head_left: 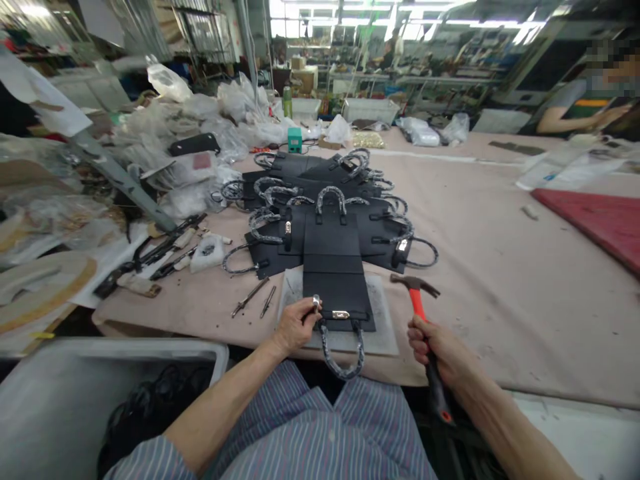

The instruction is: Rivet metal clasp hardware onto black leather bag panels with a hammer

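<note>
A black bag panel [333, 263] with wrapped loop handles at both ends lies flat before me, its near part over a pale board [385, 313]. A shiny metal clasp plate [341, 315] sits near its front edge. My left hand [299, 325] pinches a small metal punch [316, 303] at the panel's left edge, close to the clasp. In my right hand [436, 343] is a claw hammer [417, 300] with a red and black handle, held by its shaft to the right of the board, its head raised and apart from the panel.
Several more black bag panels [280, 257] are piled behind. Metal rods [250, 297] and hand tools [165, 257] lie to the left, near heaped plastic bags [190, 160]. A grey bin [120, 353] stands at lower left. A red board [595, 223] lies right; a person [565, 110] sits beyond.
</note>
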The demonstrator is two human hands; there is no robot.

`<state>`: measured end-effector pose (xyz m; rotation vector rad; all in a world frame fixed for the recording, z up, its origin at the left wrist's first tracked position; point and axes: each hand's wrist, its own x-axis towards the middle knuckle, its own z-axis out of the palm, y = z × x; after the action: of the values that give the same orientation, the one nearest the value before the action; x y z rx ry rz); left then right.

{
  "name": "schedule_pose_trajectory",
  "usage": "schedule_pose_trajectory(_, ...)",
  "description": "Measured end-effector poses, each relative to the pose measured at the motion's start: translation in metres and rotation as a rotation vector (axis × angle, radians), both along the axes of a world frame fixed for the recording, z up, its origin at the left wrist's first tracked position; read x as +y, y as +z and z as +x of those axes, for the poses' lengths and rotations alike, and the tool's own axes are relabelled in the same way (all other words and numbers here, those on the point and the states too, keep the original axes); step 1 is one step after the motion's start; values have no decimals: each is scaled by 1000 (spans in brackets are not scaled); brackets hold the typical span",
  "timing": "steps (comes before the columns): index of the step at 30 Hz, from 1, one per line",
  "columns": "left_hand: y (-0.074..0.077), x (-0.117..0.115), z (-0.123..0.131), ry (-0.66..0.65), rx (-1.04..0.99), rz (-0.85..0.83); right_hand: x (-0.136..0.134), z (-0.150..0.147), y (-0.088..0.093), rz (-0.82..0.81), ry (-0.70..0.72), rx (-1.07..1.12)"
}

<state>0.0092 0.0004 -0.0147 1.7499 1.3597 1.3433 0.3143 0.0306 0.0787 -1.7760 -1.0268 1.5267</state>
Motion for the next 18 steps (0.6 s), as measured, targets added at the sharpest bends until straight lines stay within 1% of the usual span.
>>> schedule_pose_trajectory(1, 0, 0, 0, -1, 12, 3, -4, -9, 15, 87, 4, -2)
schedule_pose_trajectory(2, 0, 0, 0, 0, 23, 7, -9, -18, 30, 208, 34, -34)
schedule_pose_trajectory(3, 1, 1, 0, 2, 31, 14, -14, -27, 45, 355, 86, -120)
schedule_pose_trajectory(5, 3, 1, 0, 10, 40, 32, -22, -42, 69, 664, 266, -354)
schedule_pose_trajectory(6, 3, 1, 0, 13, 44, 39, -25, -49, 78, 783, 374, -460)
schedule_pose_trajectory(7, 4, 1, 0, 13, 51, 39, -28, -54, 84, 867, 490, -553)
schedule_pose_trajectory(8, 5, 1, 1, 14, 61, 35, -29, -59, 88, 916, 599, -632)
schedule_pose_trajectory(10, 4, 1, 2, 22, 83, 21, -31, -65, 94, 936, 777, -754)
schedule_pose_trajectory(11, 3, 1, 2, 22, 86, 18, -32, -66, 96, 934, 821, -792)
schedule_pose_trajectory(12, 2, 1, 2, 24, 80, 23, -33, -67, 100, 940, 823, -802)
schedule_pose_trajectory(13, 0, 1, 3, 23, 66, 31, -34, -67, 103, 954, 780, -782)
schedule_pose_trajectory(16, -3, 1, 3, 21, 15, 48, -38, -67, 106, 1016, 483, -653)
schedule_pose_trajectory(17, -4, 1, 3, 23, 9, 46, -39, -67, 105, 1020, 446, -633)
schedule_pose_trajectory(18, -4, 1, 3, 19, 10, 39, -39, -67, 102, 1004, 463, -647)
